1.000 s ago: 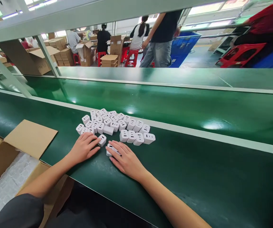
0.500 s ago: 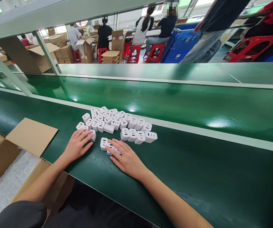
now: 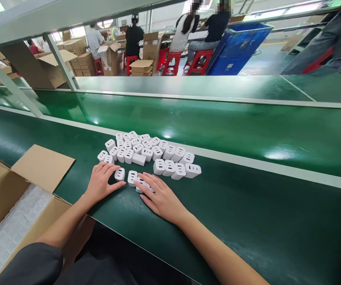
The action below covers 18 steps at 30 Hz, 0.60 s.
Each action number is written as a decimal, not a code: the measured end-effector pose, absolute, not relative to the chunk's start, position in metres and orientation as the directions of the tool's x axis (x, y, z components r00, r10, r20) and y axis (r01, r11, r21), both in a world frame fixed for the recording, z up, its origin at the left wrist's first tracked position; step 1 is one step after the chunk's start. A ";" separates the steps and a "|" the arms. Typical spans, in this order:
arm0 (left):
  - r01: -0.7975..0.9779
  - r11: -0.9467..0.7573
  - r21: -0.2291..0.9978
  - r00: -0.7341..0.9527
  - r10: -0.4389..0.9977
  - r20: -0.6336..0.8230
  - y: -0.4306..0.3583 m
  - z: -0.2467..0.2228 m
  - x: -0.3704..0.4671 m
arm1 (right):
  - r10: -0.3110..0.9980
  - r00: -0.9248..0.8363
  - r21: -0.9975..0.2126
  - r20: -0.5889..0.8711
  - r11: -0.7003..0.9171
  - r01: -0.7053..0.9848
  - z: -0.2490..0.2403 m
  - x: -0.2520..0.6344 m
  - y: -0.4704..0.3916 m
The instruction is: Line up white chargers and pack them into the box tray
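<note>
worktop (image 3: 265, 229) green beneath chargers (image 3: 147, 153), bin (image 3: 237, 48) beyond

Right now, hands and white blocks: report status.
Left hand open at one white block. Right hand over others. More blocks clustered beyond. Open carton at left.

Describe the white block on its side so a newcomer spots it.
On the dark green worktop, find the cluster of white, rounded plastic blocks. Left of centre on its near side lies the white block, showing a plain side, unlike its dark-slotted neighbours.
</note>
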<state>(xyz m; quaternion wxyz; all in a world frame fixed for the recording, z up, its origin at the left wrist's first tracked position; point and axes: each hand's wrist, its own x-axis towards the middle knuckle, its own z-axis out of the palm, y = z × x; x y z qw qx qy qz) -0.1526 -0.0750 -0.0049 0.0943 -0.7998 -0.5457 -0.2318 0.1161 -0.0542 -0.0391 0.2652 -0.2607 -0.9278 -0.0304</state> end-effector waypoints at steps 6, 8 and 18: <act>0.924 -0.374 0.081 0.293 0.829 0.477 -0.081 -0.007 -0.152 | 0.471 -0.722 -0.095 0.507 0.863 0.497 -0.038 0.117 -0.055; 0.915 -0.395 0.083 0.313 0.825 0.471 -0.084 -0.007 -0.149 | 0.470 -0.722 -0.098 0.508 0.864 0.494 -0.038 0.117 -0.055; 0.973 -0.228 -0.047 0.215 0.805 0.553 -0.061 -0.004 -0.179 | 0.473 -0.729 -0.096 0.495 0.863 0.495 -0.036 0.117 -0.054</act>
